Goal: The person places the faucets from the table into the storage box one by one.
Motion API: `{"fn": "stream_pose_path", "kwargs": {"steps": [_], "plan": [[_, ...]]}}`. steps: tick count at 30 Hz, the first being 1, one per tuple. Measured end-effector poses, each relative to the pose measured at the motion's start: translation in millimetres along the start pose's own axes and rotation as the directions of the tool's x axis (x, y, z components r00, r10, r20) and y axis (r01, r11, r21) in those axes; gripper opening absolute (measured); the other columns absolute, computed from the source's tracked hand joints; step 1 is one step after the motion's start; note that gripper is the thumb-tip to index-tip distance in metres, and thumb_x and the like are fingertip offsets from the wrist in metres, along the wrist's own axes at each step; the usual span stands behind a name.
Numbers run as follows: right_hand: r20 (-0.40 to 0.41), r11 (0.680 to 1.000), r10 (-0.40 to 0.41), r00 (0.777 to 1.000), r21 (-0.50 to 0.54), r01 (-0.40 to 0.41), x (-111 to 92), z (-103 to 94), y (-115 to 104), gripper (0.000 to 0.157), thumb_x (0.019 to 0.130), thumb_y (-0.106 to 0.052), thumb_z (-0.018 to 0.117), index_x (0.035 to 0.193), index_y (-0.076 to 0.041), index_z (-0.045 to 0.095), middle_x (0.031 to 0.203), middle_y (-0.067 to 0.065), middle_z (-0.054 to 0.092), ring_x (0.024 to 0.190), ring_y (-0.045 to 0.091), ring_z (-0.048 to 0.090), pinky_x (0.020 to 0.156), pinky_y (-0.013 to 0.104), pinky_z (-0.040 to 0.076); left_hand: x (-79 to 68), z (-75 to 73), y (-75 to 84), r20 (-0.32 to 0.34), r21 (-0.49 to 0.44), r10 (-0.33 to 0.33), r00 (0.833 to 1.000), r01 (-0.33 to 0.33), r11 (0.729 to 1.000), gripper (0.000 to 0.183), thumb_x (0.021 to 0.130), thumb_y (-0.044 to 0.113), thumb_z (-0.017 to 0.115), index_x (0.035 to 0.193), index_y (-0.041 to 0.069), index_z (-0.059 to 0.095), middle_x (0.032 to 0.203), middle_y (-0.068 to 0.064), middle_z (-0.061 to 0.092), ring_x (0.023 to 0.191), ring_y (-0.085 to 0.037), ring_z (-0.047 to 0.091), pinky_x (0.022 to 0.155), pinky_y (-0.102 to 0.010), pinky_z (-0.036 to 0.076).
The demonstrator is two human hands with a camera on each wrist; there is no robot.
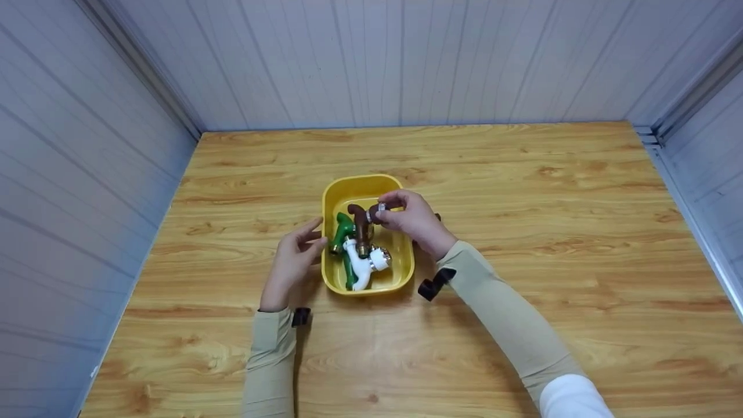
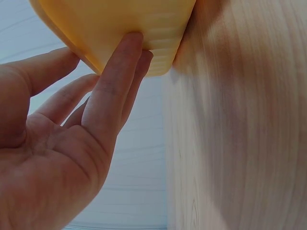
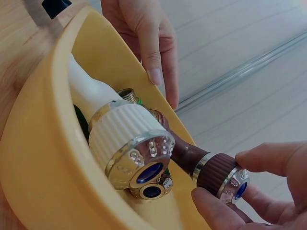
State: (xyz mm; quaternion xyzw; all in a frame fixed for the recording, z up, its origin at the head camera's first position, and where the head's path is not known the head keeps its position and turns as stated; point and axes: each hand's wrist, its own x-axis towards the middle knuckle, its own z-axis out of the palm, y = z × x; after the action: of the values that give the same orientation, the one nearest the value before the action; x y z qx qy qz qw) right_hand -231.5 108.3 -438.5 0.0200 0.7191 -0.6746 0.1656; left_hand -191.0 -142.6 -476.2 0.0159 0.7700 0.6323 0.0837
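A yellow plastic basin (image 1: 360, 187) holds several taps. My right hand (image 1: 419, 222) pinches the ribbed knob of a brown tap (image 1: 361, 229) between thumb and fingers; in the right wrist view that knob (image 3: 215, 173) has a silver end with a blue centre. Below it lies a white tap (image 1: 360, 266) with a chunky white knob (image 3: 129, 136). A green tap (image 1: 343, 226) sits at the basin's left, and more green shows beneath the white one. My left hand (image 1: 290, 261) touches the basin's left side, its fingers (image 2: 112, 81) fairly straight against the outer wall.
The basin stands on a wood-grain table (image 1: 522, 191). Pale panelled walls (image 1: 400, 64) rise behind it and at both sides. A small dark brown end (image 1: 438, 216) shows just beyond my right hand, mostly hidden by it.
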Motion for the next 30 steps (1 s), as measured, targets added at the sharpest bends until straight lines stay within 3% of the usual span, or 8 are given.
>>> {"fn": "stream_pose_path", "kwargs": {"steps": [7, 15, 23, 30], "plan": [[0.051, 0.994, 0.036, 0.998, 0.105, -0.041, 4.0, 2.7, -1.1, 0.032, 0.096, -0.010, 0.056, 0.124, 0.005, 0.053, 0.117, 0.016, 0.054, 0.106, 0.026, 0.057, 0.094, 0.040, 0.049, 1.4, -1.2, 0.0, 0.011, -0.003, -0.006, 1.000, 0.006, 1.000, 0.048, 0.095, 0.008, 0.060, 0.141, 0.008, 0.047, 0.123, -0.027, 0.057, 0.103, -0.034, 0.061, 0.079, -0.034, 0.056], [0.102, 0.958, 0.051, 0.994, 0.274, -0.078, 5.7, 4.9, 0.8, 0.038, 0.103, -0.028, 0.039, 0.119, 0.004, 0.053, 0.119, 0.018, 0.049, 0.107, 0.029, 0.053, 0.103, 0.049, 0.040, 0.1, -2.2, 2.4, 0.032, -0.024, -0.021, 0.999, 0.021, 0.999, 0.050, 0.096, 0.009, 0.058, 0.144, 0.007, 0.043, 0.128, -0.028, 0.053, 0.107, -0.035, 0.060, 0.081, -0.035, 0.056], [0.101, 0.924, 0.072, 0.992, 0.368, -0.105, 4.3, 7.7, 0.8, 0.045, 0.103, -0.033, 0.037, 0.123, 0.005, 0.050, 0.120, 0.018, 0.049, 0.106, 0.031, 0.052, 0.105, 0.049, 0.037, 0.6, -2.1, 0.6, 0.013, -0.018, 0.002, 1.000, -0.001, 1.000, 0.048, 0.095, 0.007, 0.059, 0.141, 0.006, 0.046, 0.123, -0.029, 0.056, 0.103, -0.036, 0.061, 0.077, -0.034, 0.057], [0.126, 0.912, 0.097, 0.987, 0.386, -0.139, 5.4, 7.9, 3.4, 0.053, 0.101, -0.036, 0.041, 0.132, 0.007, 0.042, 0.120, 0.016, 0.047, 0.109, 0.030, 0.049, 0.107, 0.047, 0.034, -0.2, -1.2, 1.1, 0.017, -0.033, 0.002, 1.000, -0.001, 0.999, 0.050, 0.095, 0.007, 0.059, 0.142, 0.005, 0.044, 0.126, -0.031, 0.054, 0.105, -0.038, 0.060, 0.078, -0.035, 0.057]]}}
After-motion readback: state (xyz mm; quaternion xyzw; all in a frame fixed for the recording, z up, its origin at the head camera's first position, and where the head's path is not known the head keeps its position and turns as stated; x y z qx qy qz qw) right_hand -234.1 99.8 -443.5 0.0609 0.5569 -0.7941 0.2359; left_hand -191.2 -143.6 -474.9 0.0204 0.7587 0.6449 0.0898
